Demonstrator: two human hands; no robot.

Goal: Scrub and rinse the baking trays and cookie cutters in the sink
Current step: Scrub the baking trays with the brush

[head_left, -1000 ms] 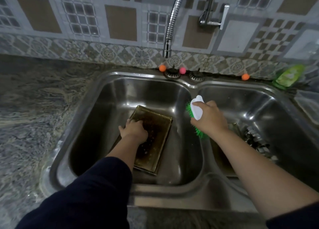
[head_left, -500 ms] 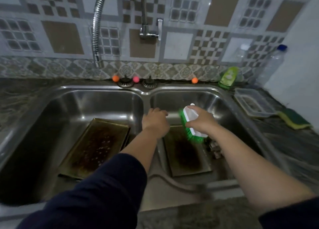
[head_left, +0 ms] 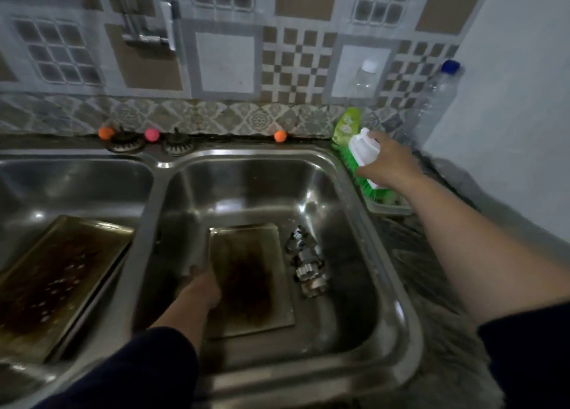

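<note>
A double stainless-steel sink (head_left: 398, 300) set in a dark stone bench (head_left: 438, 285). In the right basin lies a burnt rectangular baking tray (head_left: 249, 282), with a cluster of shiny metal cookie cutters (head_left: 307, 263) just beside its right edge. The left hand (head_left: 202, 288) reaches down to the tray's left rim; its fingers are blurred, so its grip cannot be told. The right hand (head_left: 387, 161) grips a white-handled scrub brush with green bristles (head_left: 362, 158) over a clear plastic container (head_left: 388, 206) on the bench. A second browned tray (head_left: 58, 273) lies in the left basin.
</note>
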